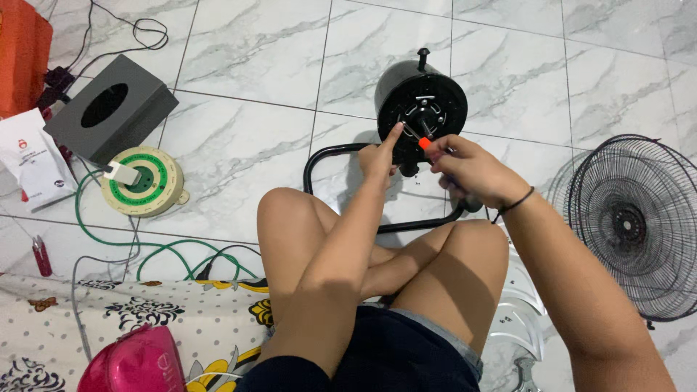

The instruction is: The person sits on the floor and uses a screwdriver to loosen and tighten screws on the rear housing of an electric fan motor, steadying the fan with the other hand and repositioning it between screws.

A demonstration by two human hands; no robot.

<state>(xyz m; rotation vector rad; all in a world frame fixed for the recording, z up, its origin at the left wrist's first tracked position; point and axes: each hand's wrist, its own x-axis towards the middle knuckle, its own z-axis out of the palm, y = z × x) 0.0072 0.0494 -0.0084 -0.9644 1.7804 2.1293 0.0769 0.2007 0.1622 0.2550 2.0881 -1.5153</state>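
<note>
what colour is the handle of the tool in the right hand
Orange-red at the visible tip of the tool handle, held by the right hand; the head view shows it.

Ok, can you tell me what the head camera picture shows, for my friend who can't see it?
A person sitting cross-legged on a white marble-tile floor works on a round black fan motor housing: the left hand touches its face with a fingertip, while the right hand holds an orange-tipped screwdriver to it. A black wire fan grille lies to the right, a round cream-and-green extension cord reel to the left.
</note>
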